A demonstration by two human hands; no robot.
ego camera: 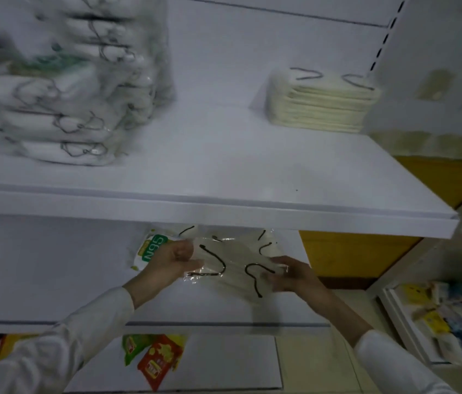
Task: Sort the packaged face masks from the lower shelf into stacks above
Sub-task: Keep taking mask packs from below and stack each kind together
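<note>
Lettering "N95" (green, rotated) marks one packet at centre; left hand and right hand both grip one clear-wrapped mask; one cream stack upper right.

- White upper shelf: 1 tall, blurred stack of wrapped masks at its left and 1 low stack of cream masks at the right rear, well apart.
- White lower shelf: a green-and-yellow N95 pack lies toward the back; a clear pack of masks is just beside it, resting or lifted, unclear.
- Bottom shelf: red and green packets.
</note>
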